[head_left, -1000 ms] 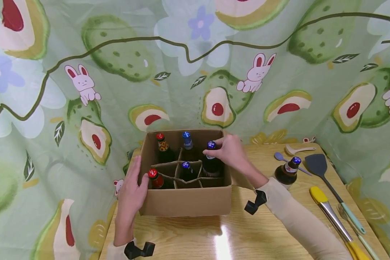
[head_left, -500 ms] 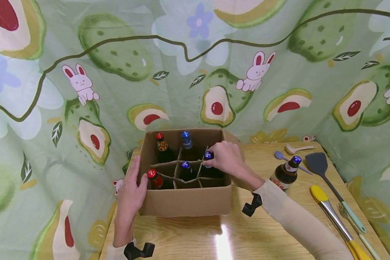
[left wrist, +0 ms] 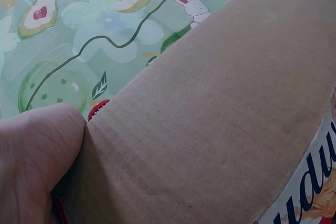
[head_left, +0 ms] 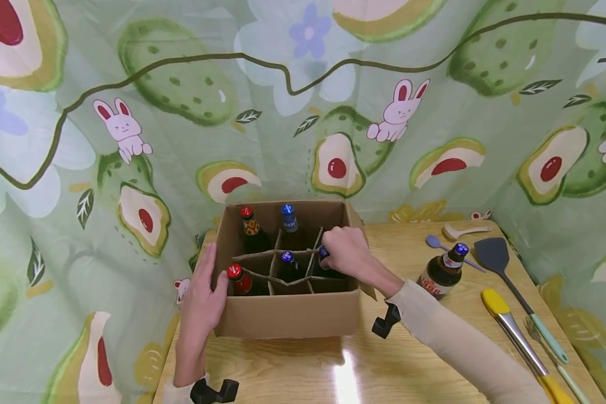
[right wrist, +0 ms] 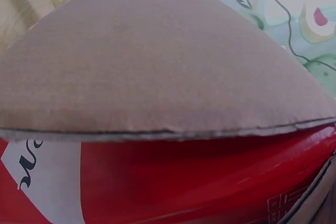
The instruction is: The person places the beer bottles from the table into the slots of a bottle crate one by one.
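Note:
A cardboard box (head_left: 288,315) with card dividers (head_left: 255,256) stands on the table in the head view. My right hand (head_left: 347,252) reaches into its right side, fingers curled round the neck of a blue-capped beer bottle (head_left: 324,252), mostly hidden by the hand and dividers. My left hand (head_left: 202,292) lies against the box's left wall, fingers straight. In other compartments stand a red-capped bottle (head_left: 251,225) and a light-blue-capped bottle (head_left: 290,221) at the back, a red-capped bottle (head_left: 239,279) at front left, and a dark-blue-capped bottle (head_left: 288,264) in the middle.
Right of the box stands another blue-capped bottle (head_left: 441,273). Beyond it lie a cream ladle (head_left: 464,230), a purple spoon (head_left: 436,242), a dark spatula (head_left: 492,255), a yellow-headed brush (head_left: 510,325) and a fork (head_left: 540,339). A patterned curtain (head_left: 278,146) hangs behind the table.
My right hand has lowered the blue-capped bottle deeper into the right side of the box. My left hand has stayed against the left wall.

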Tool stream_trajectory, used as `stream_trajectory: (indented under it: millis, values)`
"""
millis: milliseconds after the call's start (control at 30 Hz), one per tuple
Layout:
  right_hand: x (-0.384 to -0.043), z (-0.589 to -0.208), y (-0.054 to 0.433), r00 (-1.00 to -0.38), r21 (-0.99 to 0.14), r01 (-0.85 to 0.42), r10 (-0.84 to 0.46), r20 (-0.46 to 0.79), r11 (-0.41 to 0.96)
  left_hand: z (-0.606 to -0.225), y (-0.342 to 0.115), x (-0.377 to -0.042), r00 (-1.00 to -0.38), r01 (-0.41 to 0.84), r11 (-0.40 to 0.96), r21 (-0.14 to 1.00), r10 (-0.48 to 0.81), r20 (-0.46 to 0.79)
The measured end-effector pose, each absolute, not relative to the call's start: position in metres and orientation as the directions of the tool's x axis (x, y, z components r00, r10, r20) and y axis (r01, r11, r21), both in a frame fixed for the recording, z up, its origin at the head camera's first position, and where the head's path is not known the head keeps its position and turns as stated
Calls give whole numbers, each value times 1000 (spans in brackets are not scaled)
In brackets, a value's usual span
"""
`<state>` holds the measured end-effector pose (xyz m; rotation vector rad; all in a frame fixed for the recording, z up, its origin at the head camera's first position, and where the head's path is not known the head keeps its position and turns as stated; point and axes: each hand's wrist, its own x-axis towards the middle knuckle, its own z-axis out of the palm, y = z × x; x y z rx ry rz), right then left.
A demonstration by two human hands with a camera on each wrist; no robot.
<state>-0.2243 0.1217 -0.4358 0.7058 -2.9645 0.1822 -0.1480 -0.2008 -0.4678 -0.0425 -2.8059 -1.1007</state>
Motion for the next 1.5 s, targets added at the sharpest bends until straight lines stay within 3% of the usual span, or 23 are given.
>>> stream_trajectory:
  millis: [400,533,667,767,900,1100,1233,1500]
  values:
    - [-225,-439,122,-863,-15,-492,-485,142,871,-464,-200,-147,-992,68,722,688,-25,123]
    - [-224,-440,122,-874,-41,-471,-459,159,881,-464,-199,-146,-994,59,718,694,-23,109]
    - [-221,-440,122,-880,-148,-454,-417,227,878,-464,-199,-146,-995,52,714,698,-24,98]
    - [-219,-442,123,-876,-320,-456,-356,325,831,-464,-199,-146,-996,42,714,699,-29,90]
    - [-214,-447,133,-839,-553,-494,-201,506,671,-464,-199,-147,-996,34,716,697,-35,85]
    - [-201,-460,167,-735,-626,-587,-14,677,514,-464,-199,-147,-995,40,722,691,-32,91]
    - [-191,-464,201,-741,-670,-544,85,666,504,-464,-199,-147,-996,31,718,695,-35,81]
    - [-169,-472,278,-811,-775,-314,269,519,549,-462,-197,-147,-997,21,701,713,-42,71]
